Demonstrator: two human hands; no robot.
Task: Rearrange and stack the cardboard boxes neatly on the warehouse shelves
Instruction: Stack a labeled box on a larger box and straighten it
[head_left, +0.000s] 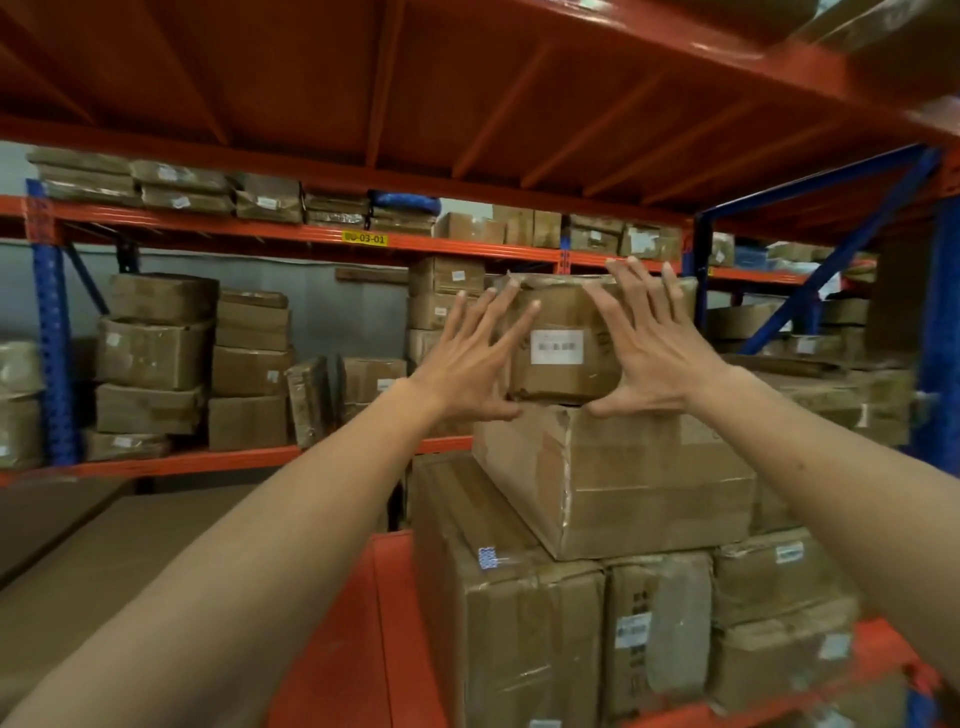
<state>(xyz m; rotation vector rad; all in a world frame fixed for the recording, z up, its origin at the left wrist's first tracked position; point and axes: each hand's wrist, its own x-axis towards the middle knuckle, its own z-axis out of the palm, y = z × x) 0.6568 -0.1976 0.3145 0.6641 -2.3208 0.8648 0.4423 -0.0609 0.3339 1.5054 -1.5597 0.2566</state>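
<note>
Small taped box (563, 340) is framed between splayed, released fingers of left hand (470, 364) and right hand (649, 358); contact can't be told.

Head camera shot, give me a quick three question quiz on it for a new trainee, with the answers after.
1. True or false: both hands are spread open against the small box.
2. What does the small box sit on?
A. the floor
B. a bigger box
C. a pallet
3. Fill in: the yellow tag on the far beam ends in 03-__.

Key
1. True. The left hand and right hand lie flat on its near face with fingers splayed, no closed grip.
2. B. It rests on the big box.
3. 01, on the yellow tag.
</note>
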